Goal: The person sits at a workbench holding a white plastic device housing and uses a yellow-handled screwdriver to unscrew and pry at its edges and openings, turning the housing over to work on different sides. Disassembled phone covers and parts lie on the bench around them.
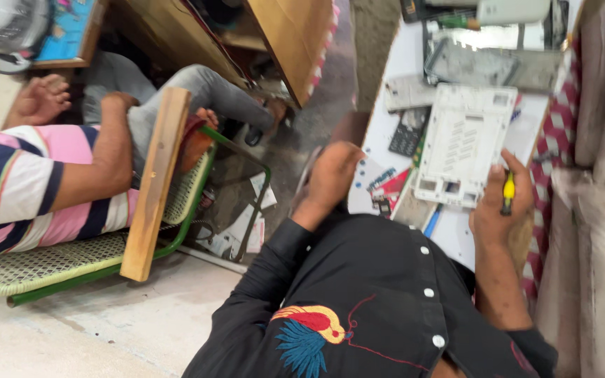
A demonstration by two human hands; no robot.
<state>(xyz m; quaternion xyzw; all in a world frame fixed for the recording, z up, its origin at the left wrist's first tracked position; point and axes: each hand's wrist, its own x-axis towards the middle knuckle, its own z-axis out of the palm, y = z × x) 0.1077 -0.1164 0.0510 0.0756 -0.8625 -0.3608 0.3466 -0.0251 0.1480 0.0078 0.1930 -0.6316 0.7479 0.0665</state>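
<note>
My right hand (502, 210) grips a small yellow-handled screwdriver (508, 192) and rests against the lower right corner of a white plastic panel (465, 143) lying on the white worktop (386, 129). My left hand (332, 178) is curled at the worktop's left edge with its back to the camera. A thin grey flat piece (307, 176) shows beside its fingers; whether the hand holds it is unclear. A dark keypad piece (409, 133) and a red printed card (388, 189) lie between the hands. My black sleeves and a shirt with an embroidered bird (313, 329) fill the foreground.
Another person in a striped shirt (22, 185) sits to the left on a green mesh chair (50, 262) with a wooden plank (157, 182) across it. Wooden furniture (295, 42) stands behind. Grey panels (491, 66) lie at the worktop's far end. A checked cloth (558, 140) hangs on the right. Papers (239, 231) lie on the floor.
</note>
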